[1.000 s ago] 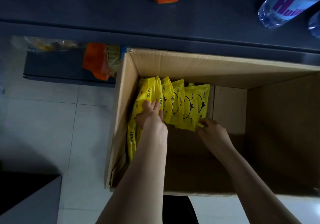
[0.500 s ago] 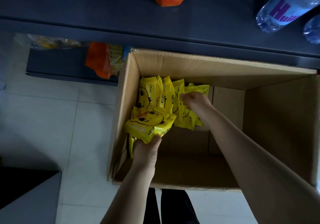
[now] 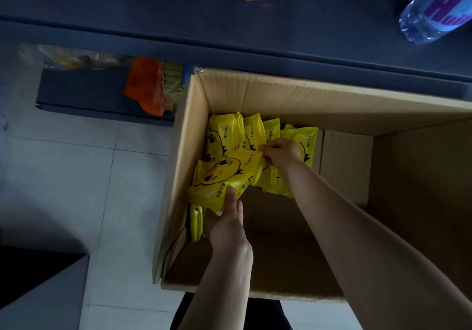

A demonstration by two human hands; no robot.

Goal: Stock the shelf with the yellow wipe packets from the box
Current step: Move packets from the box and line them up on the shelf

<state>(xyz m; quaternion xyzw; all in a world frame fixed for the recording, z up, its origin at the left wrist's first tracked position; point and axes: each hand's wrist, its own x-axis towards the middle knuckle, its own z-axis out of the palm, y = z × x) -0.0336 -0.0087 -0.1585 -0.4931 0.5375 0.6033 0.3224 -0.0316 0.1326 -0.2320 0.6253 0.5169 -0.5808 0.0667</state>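
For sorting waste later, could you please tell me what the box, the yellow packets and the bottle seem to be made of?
Box: matt brown corrugated cardboard; ribbing shows on its walls. Yellow packets: probably thin plastic film, slightly glossy; it creases and wrinkles. Bottle: likely clear plastic; see-through, ridged, with printed lettering.

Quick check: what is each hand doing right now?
Left hand: holds the duck-face wipe packet by its near edge.
Right hand: pinches that packet's far corner.

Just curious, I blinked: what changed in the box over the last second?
The left hand pulled one yellow packet out of the row, face up, and grips it. The right hand moved in and pinches its corner. The box and other packets stayed.
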